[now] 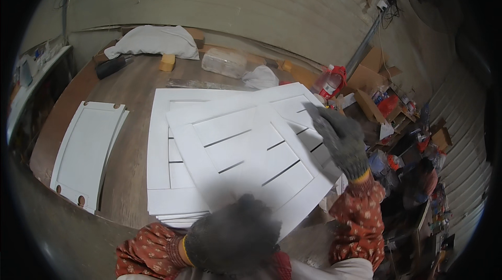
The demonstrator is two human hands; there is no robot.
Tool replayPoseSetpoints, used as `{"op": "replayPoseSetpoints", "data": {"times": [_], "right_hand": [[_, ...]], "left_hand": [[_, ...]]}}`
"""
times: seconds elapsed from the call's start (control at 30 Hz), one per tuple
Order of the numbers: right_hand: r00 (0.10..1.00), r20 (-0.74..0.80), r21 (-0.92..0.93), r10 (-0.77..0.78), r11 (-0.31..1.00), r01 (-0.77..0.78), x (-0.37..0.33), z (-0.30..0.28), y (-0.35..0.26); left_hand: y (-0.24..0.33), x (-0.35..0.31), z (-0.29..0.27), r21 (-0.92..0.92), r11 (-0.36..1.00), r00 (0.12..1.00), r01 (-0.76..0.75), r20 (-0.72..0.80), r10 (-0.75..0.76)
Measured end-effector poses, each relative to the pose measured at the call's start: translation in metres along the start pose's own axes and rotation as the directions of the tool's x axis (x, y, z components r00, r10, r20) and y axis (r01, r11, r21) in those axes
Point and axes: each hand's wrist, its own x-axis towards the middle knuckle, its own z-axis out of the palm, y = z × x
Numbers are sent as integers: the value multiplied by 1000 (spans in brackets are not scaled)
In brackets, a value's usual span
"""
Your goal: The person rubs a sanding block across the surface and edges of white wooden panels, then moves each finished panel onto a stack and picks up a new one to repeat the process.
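Note:
A white slatted panel [230, 128] with dark slots lies at an angle over a stack of similar white panels [158, 165]. My right hand [341, 138], in a grey knit glove with a yellow cuff band, is at the tilted panel's right edge. Its fingers look stretched out along that edge, somewhat smeared, and cast a shadow on the panel. Close to me, my left hand [232, 235] in a dark glove covers part of the panel's near edge. Blur hides its fingers, so I cannot tell whether it grips the panel.
Narrower white panels [86, 149] with notched corners lie left on the brown table [125, 175]. Along its back are a white cloth [151, 42], a black cylinder [112, 66], a yellowish block [167, 62] and a red-labelled plastic bottle [329, 82]. Cardboard boxes [368, 73] and clutter crowd the right.

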Motion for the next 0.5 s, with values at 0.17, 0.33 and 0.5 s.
{"op": "replayPoseSetpoints", "data": {"times": [0.17,0.33,0.5], "right_hand": [[798,-78,261,597,785,-562,-81,-30,-26],[616,-273,574,739,639,-512,-151,-22,-49],[652,-337,566,679,700,-436,-160,-3,-69]], "left_hand": [[-18,1,-11,38,997,997,-73,28,72],[-5,34,-28,7,970,915,241,332,-230],[-8,-14,-7,372,927,987,-41,161,-21]]}}
